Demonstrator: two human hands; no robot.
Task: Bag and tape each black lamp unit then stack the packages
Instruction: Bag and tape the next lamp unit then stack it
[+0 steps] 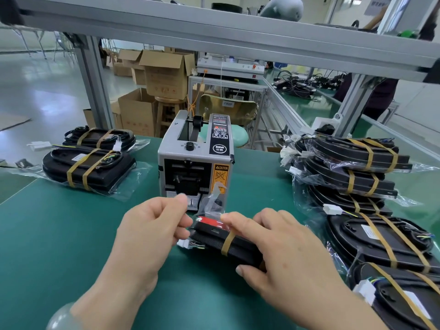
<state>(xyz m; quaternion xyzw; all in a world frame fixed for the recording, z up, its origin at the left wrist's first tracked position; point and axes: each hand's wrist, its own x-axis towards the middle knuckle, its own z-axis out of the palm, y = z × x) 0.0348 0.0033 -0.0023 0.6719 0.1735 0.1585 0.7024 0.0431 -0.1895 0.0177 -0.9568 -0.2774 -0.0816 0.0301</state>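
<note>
A black lamp unit (214,236) in a clear bag lies on the green table in front of the tape dispenser (196,158), with a tan band around it and a red patch at its far end. My left hand (152,225) pinches the bag's open end near a strip of clear tape (215,198). My right hand (276,244) grips the unit from above, forefinger on the red end and thumb on the near side. Two bagged units (88,167) lie stacked at the left. A tall pile of bagged units (352,167) stands at the right.
More banded lamp units (381,236) lie at the near right edge. An aluminium frame beam (214,32) crosses overhead. Cardboard boxes (164,75), a stool and a chair stand beyond the table. A person's dark sleeve (381,91) shows at the far right.
</note>
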